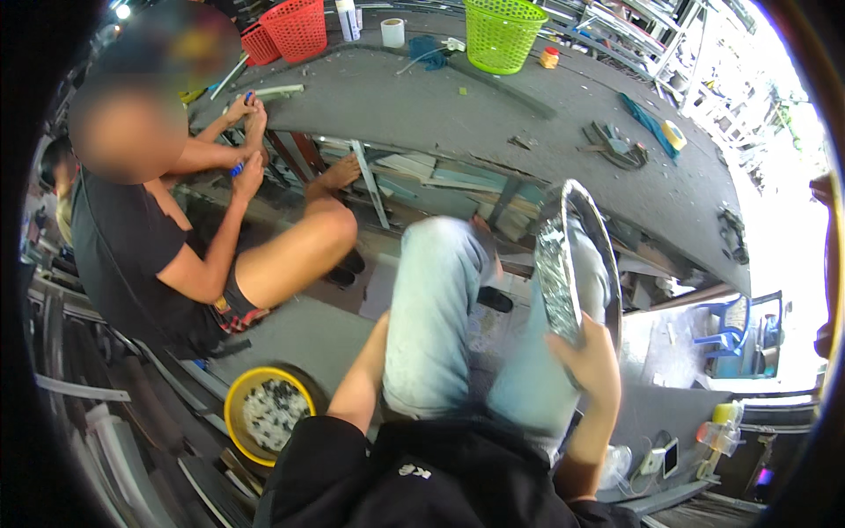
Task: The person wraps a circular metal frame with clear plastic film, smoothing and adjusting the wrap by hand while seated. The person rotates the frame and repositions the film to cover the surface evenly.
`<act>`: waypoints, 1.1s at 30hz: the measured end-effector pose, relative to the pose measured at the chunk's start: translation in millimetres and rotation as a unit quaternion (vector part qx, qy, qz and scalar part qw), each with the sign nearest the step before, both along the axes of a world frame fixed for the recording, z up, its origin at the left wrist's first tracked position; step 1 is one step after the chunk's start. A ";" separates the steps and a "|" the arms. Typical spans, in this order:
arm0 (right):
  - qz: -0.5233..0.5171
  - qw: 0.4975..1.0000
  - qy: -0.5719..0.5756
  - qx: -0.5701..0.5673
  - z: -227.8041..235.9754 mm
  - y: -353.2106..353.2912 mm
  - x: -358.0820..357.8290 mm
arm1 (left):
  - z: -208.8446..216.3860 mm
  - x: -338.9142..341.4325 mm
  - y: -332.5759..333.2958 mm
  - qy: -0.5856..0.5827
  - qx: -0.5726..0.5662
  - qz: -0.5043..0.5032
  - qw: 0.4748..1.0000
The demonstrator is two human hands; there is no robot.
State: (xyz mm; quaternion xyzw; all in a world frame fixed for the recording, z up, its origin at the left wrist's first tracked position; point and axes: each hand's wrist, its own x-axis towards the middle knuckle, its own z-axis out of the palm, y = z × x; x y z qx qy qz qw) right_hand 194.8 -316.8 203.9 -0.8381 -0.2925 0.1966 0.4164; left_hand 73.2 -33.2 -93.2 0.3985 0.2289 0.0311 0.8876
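Note:
My right hand (588,356) is closed on the lower end of a large oval hoop (554,277), shiny crinkled silver outside with a pale rim. The hoop stands tilted over my right thigh (531,365), and its opening shows the jeans behind it. My left forearm (356,378) reaches behind my raised left knee (436,308); the hand itself is hidden there. To the left of that arm sits a yellow basin (231,422) holding many small white and black pieces.
A person in black (123,255) sits at the left, holding small blue items near a raised foot. Ahead, a grey worktable (422,101) carries a green basket (502,35), red baskets (295,31), a clamp (616,145) and tape (674,135). Metal strips (114,449) lie at lower left.

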 end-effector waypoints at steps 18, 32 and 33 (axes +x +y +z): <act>0.122 0.969 -0.199 -0.078 -19.8 -59.2 -113.8 | 200.0 -36.5 -55.1 -0.099 0.437 0.082 0.890; 0.281 0.941 -0.151 -0.116 -50.2 -57.2 -140.7 | 190.8 -62.7 -81.2 -0.154 0.324 0.122 0.925; 0.291 0.942 -0.119 -0.118 -45.3 -59.7 -140.3 | 192.4 -67.3 -82.2 -0.182 0.293 0.126 0.930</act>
